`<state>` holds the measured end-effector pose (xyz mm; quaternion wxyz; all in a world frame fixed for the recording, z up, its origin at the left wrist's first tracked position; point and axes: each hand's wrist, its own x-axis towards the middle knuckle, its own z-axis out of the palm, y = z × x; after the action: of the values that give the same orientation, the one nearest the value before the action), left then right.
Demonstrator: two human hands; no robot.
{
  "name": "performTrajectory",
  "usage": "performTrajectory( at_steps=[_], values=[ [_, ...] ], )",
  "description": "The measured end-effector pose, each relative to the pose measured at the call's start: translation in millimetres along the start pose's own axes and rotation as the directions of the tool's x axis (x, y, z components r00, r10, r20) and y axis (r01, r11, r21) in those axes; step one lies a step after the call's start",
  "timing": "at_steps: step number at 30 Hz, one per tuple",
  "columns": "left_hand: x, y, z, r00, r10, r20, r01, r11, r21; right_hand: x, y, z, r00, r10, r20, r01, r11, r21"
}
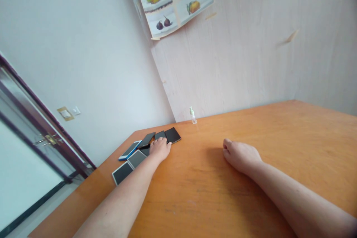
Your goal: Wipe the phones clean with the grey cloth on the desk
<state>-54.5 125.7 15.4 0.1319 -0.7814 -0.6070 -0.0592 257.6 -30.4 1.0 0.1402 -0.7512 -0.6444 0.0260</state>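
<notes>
At the table's left side my left hand [160, 148] reaches over a group of phones. Its fingers are bent down over a dark smartphone [160, 134], with the thumb at the right; the fingertips' contact is partly hidden. Another black smartphone [173, 135] lies just right of these fingers. To the left are a dark phone [147, 140], a blue-edged phone [130, 150], and two white-edged devices [122, 173] with dark screens. One more dark phone [145, 150] is partly covered by the hand. My right hand [240, 155] rests on the tabletop, curled into a loose fist, apart from the phones.
A small clear pump bottle [193, 116] stands at the back of the wooden table [195, 200], close to the wall board [237, 74]. Fruit pictures [178, 3] hang on that board. A door [50, 139] and wall switches [66, 113] are at the left.
</notes>
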Motion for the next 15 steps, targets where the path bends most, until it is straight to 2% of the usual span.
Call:
performTrajectory(
  at_steps=[7,11,15],
  values=[
    [5.6,26.9,3.7,0.993,0.114,0.035,-0.111,0.992,-0.067,1.5,1.1,2.7,1.000,0.002,0.005,-0.002,1.000,-0.002],
    [9.6,49.6,8.9,0.990,0.109,0.085,-0.099,0.989,-0.114,1.9,2.1,3.8,1.000,-0.003,-0.012,0.003,1.000,-0.009],
    [0.2,61.7,5.3,0.987,0.117,0.107,-0.099,0.982,-0.161,1.2,1.4,3.1,1.000,-0.007,-0.015,0.007,1.000,-0.010]
  ],
)
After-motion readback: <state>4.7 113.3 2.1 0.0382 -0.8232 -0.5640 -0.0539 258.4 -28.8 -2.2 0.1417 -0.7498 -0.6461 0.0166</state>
